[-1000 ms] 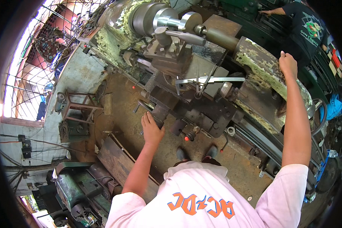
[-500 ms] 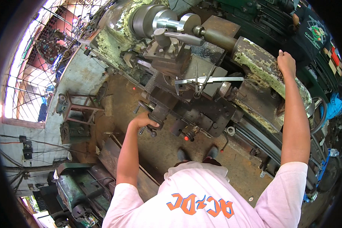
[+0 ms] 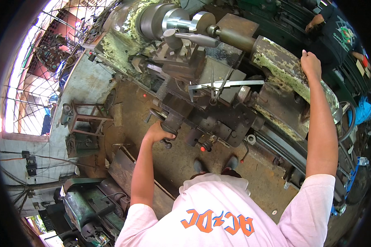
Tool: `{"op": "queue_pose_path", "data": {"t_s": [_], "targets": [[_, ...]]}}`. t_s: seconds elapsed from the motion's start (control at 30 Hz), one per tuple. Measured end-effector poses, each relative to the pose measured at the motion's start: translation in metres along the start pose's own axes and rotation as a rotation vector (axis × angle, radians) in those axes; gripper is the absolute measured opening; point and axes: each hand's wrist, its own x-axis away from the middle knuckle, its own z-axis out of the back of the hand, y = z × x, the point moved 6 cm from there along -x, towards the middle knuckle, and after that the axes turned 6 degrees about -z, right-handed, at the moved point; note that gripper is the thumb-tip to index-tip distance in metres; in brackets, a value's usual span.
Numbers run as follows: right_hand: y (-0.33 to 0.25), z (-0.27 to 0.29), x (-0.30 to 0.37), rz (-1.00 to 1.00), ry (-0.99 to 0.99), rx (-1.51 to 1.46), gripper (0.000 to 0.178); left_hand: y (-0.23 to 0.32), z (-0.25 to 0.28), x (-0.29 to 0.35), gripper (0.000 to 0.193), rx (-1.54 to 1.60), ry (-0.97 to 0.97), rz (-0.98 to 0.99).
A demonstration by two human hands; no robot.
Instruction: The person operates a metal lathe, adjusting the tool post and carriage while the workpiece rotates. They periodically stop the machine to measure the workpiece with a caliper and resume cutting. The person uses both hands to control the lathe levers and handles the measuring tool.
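My left hand [image 3: 156, 132] is closed round the cross-slide handle [image 3: 167, 143] at the near side of a lathe carriage [image 3: 222, 122]; its grip is partly hidden. On the far right, my right hand [image 3: 311, 66] lies on top of the paint-worn tailstock [image 3: 276, 57], its fingers partly visible and nothing seen in them. A shiny stepped metal workpiece [image 3: 180, 22] sits between the chuck [image 3: 150, 21] and the tailstock centre. In front of it stands the tool post [image 3: 180, 61] with its clamp lever [image 3: 200, 39]. A caliper [image 3: 235, 83] lies across the carriage, beside a pair of dividers [image 3: 213, 84].
A person in a dark shirt [image 3: 334, 37] stands beyond the tailstock near a green machine [image 3: 272, 20]. Another green machine [image 3: 80, 206] is at lower left, near a metal stand [image 3: 86, 119]. Red-knobbed levers [image 3: 202, 149] jut from the carriage toward my feet.
My left hand has shifted slightly right with the handle. My right hand stays on the tailstock. The other person has moved, and their arm now shows at the upper right.
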Motion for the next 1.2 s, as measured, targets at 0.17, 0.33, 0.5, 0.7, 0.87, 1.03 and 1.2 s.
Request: {"op": "queue_pose_path", "data": {"t_s": [0.17,0.33,0.5,0.7,0.87,1.03,1.2], "targets": [[-0.001,0.001,0.000,0.004,-0.001,0.022,0.047,-0.011,-0.003,-0.005,0.094,-0.129,0.071,0.043],[0.000,0.000,-0.001,0.003,-0.006,0.011,0.047,-0.014,-0.007,-0.005,0.097,-0.175,0.110,0.038],[0.001,-0.002,-0.003,0.009,-0.005,0.014,0.046,-0.008,-0.009,0.001,0.100,-0.252,0.157,0.071],[0.001,-0.002,-0.004,0.004,-0.015,0.023,0.046,-0.007,-0.013,0.002,0.105,-0.329,0.208,0.097],[0.001,-0.002,-0.003,-0.008,-0.007,0.029,0.046,-0.003,-0.016,0.007,0.105,-0.363,0.265,0.105],[0.000,-0.002,-0.003,-0.007,-0.008,0.028,0.046,0.000,-0.020,0.011,0.102,-0.366,0.291,0.144],[0.001,-0.003,-0.003,-0.005,-0.008,0.025,0.047,0.001,-0.025,0.012,0.098,-0.414,0.365,0.132]]}}
